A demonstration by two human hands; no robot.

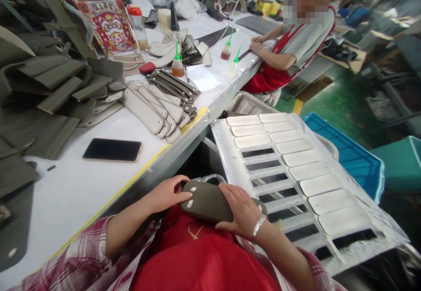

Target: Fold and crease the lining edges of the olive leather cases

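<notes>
Just above my red apron lies an olive-grey panel [210,201], long with rounded ends, with small white patches near its ends. My left hand [174,193] grips its left end, thumb on top and fingers curled behind. Across the right half rests my right hand [239,207], its fingers over the far edge and its thumb along the near side. What lies beneath the panel is hidden. To the right, a slotted white rack [230,159] carries several pale rounded panels [335,196], with open slots in the left column.
On the white table at left are a phone [112,149], pale strips [144,109], dark strips [174,84], folded olive pieces [42,93] and a glue bottle [178,65]. A co-worker [289,49] sits at the far right edge. A blue crate [345,150] stands beyond the rack.
</notes>
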